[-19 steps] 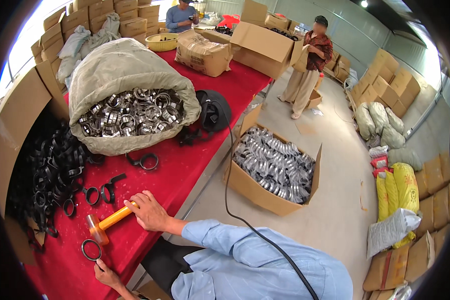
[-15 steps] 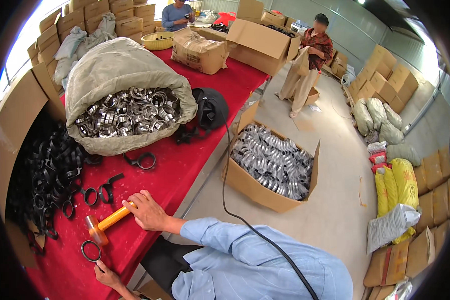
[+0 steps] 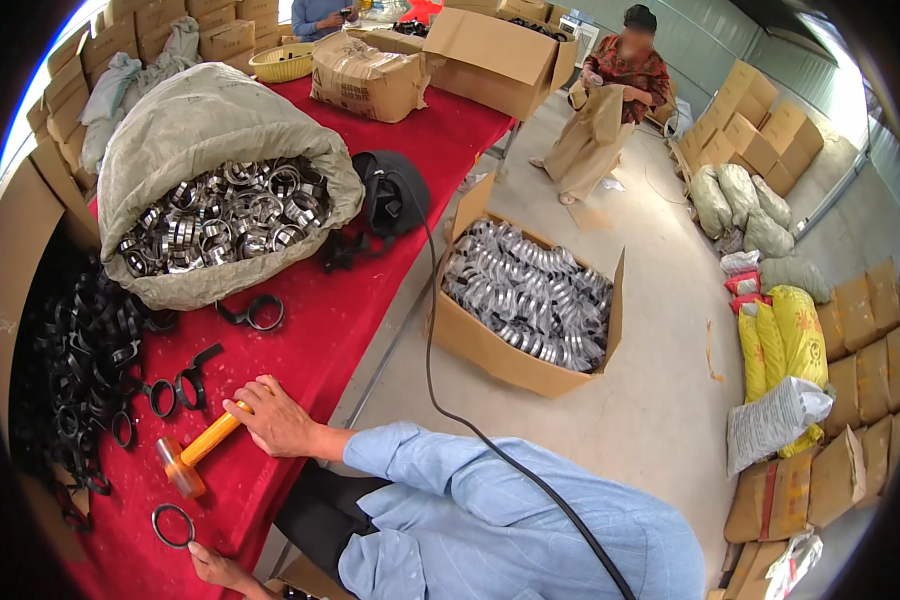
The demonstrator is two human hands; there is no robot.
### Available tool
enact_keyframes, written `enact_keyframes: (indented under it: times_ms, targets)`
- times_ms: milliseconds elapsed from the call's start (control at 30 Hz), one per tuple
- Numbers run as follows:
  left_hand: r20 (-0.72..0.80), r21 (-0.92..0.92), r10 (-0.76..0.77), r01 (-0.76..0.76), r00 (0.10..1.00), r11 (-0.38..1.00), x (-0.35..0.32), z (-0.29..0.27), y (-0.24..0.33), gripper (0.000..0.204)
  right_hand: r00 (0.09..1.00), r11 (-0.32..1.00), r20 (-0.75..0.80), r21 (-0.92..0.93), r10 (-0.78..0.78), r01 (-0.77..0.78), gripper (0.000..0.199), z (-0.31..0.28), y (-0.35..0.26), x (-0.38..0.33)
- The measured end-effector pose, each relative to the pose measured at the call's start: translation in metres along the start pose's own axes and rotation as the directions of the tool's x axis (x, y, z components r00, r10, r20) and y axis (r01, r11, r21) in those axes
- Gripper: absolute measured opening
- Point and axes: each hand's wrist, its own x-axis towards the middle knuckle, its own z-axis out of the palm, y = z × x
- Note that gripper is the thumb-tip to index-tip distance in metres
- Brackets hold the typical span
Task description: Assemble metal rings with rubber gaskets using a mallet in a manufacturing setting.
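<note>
A mallet (image 3: 210, 438) with a yellow handle and an amber, translucent head lies across the red-covered table. My right hand (image 3: 275, 420) is closed round the end of its handle, and the head is low over the cloth. Nearer to me, my left hand (image 3: 217, 570) pinches the edge of a thin dark ring (image 3: 156, 534), just in front of the mallet head. Beyond the mallet are black ring clamps with tails (image 3: 191, 388), lying loose. A heap of black clamps (image 3: 75, 370) covers the table's left side.
A fabric sack (image 3: 230, 110) full of shiny metal rings (image 3: 220, 225) lies open on the table, beside a black cap (image 3: 395, 190). A carton of wrapped rings (image 3: 530, 295) stands right of the table. A black cable (image 3: 435, 385) crosses before me. Another person (image 3: 610, 110) stands beyond, holding a sack.
The view has shifted a little, so things sit further left and higher. My hands keep hold of the mallet and ring. The standing person has raised and spread the sack.
</note>
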Motion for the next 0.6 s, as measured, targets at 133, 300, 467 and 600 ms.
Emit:
enact_keyframes:
  times_ms: [133, 300, 467, 600]
  targets:
    - [-0.001, -0.222, -0.162, 0.158, 0.987, 0.962, -0.056, -0.004, 0.015, 0.056, 0.999, 1.0, 0.034, -0.009, 0.01, -0.01, 0.063, -0.003, 0.0, 0.006]
    - [0.271, -0.423, -0.614, 0.665, 0.741, 0.616, -0.082, 0.014, 0.017, 0.06, 0.999, 1.0, 0.04, -0.003, -0.003, 0.003, 0.061, -0.006, -0.004, 0.009]
    - [0.261, -0.489, -0.621, 0.656, 0.739, 0.575, -0.09, 0.02, 0.017, 0.061, 0.998, 0.996, 0.032, -0.067, -0.056, 0.058, 0.059, -0.009, -0.006, 0.01]
    - [0.317, -0.491, -0.603, 0.671, 0.732, 0.556, -0.094, 0.003, 0.022, 0.057, 0.983, 0.986, 0.143, -0.098, -0.119, 0.134, 0.06, -0.004, -0.01, 0.013]
